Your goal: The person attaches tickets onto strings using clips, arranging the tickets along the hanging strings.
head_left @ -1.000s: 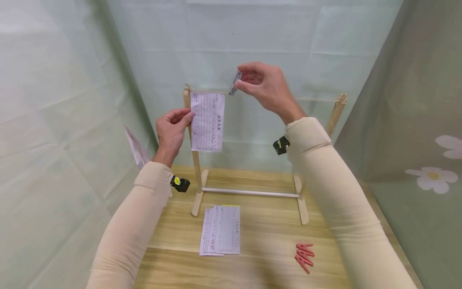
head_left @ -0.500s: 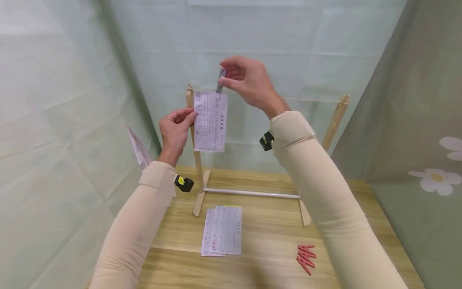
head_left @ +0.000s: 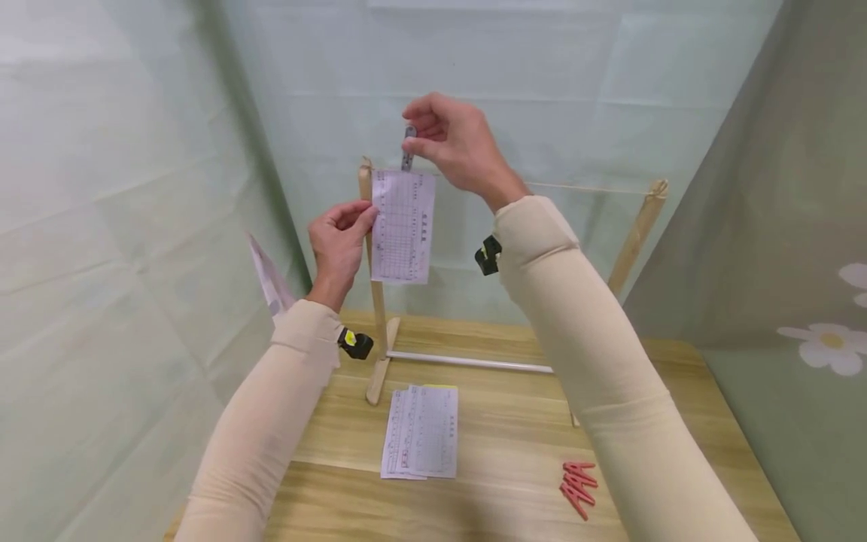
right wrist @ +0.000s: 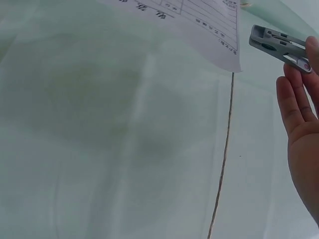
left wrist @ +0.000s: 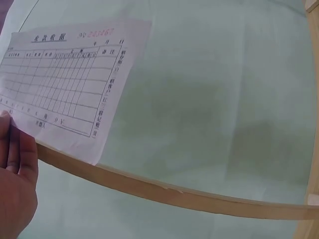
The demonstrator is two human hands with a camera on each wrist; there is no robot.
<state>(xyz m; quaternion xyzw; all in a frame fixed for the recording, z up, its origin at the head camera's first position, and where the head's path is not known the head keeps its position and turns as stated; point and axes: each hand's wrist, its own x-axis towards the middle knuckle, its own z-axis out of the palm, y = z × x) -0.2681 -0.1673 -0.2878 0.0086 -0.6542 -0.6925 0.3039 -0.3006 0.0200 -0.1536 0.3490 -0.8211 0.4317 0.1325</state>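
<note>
My left hand (head_left: 341,245) pinches a printed receipt slip (head_left: 403,229) by its left edge and holds it upright beside the left post (head_left: 378,312) of a wooden rack. The slip's top edge lies along the thin cord (head_left: 585,188) strung between the posts. Above that edge, my right hand (head_left: 459,143) pinches a grey clothespin (head_left: 408,154) between thumb and fingers. Its nose points down at the slip in the head view. The right wrist view shows a small gap between the clothespin (right wrist: 276,42) and the slip (right wrist: 212,30).
Several overlapping receipt slips (head_left: 433,433) lie on the wooden table (head_left: 501,467) in front of the rack. Several red clothespins (head_left: 578,485) lie at the right. A white bar (head_left: 474,363) joins the rack's feet. Another paper (head_left: 269,278) stands behind my left forearm.
My right hand has moved left with the grey clothespin, from right of the slip to above its top edge, and the clothespin has turned more upright. My left hand keeps its pinch on the slip.
</note>
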